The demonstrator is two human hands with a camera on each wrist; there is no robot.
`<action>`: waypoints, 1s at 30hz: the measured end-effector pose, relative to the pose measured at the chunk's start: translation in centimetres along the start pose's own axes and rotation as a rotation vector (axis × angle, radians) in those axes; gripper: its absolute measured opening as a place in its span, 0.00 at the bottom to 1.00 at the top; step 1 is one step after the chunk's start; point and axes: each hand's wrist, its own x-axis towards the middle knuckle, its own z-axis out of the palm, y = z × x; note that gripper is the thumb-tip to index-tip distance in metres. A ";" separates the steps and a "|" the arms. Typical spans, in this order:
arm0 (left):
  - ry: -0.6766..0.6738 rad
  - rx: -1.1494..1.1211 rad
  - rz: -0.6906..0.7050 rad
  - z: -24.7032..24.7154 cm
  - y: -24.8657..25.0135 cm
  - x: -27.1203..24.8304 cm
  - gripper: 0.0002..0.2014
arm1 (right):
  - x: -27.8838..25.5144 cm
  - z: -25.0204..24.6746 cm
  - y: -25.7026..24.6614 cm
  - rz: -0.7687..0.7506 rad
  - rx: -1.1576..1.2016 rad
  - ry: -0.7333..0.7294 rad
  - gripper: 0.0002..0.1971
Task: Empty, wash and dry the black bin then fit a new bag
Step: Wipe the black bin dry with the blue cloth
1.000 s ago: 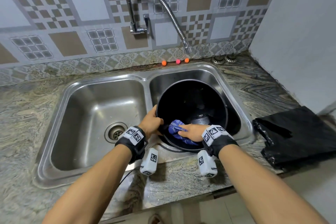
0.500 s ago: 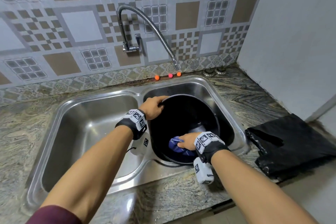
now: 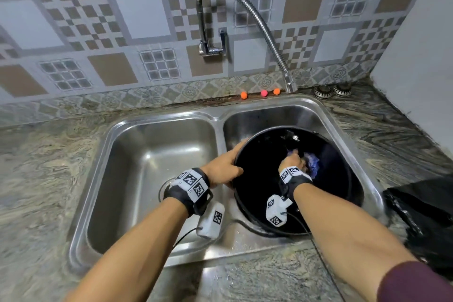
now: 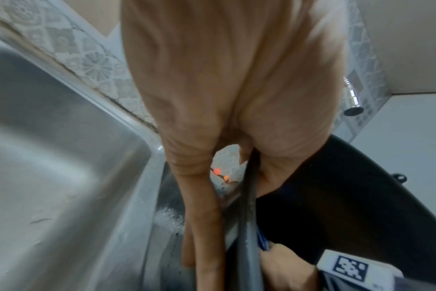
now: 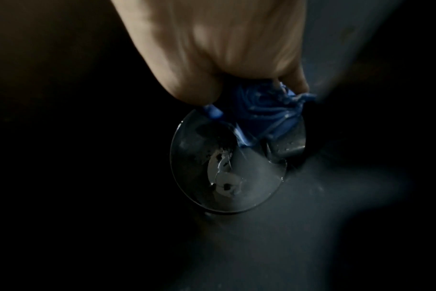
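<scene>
**Bin scrub in the sink: roughly the middle of the job**

So the black bin (image 3: 264,193) is sitting in the right-hand bowl of the double sink (image 3: 215,115), tipped a bit toward the person, mouth up. No rubbish in it that I can see, so I'd say the emptying is done. Now it's washing or wiping, hard to say which, since the tap (image 3: 290,84) isn't running but there are droplets on the steel by the bin wall.

Left hand (image 3: 224,167) has its fingers curled over the near-left rim, thumb inside, holding the bin steady. Right hand (image 3: 293,162) is reached deep inside, fingers bunched tight round a blue cloth (image 5: 264,110) and pressing it low on the inner wall, right by the base. The bottom (image 5: 227,173) looks wet and shiny with some pale smeary stuff on it, so I reckon it's not clean or dry yet.

The new black bag (image 3: 426,223) is lying folded on the counter to the right of the sink, untouched. Still left, I'd guess: finish the inside, dry it, lift it out, fit that bag
</scene>
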 end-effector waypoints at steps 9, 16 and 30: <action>-0.010 -0.124 0.010 0.1 -2.6 0.2 0.43 | -0.3 5.2 -0.6 -0.166 -0.258 -0.530 0.20; 0.095 -0.279 -0.022 1.5 -3.2 -0.3 0.43 | -1.8 4.2 0.8 -0.176 -0.088 -0.676 0.20; 0.282 -0.469 -0.024 8.0 -4.3 -1.1 0.44 | -6.0 -3.1 3.9 -0.532 -0.472 -0.751 0.19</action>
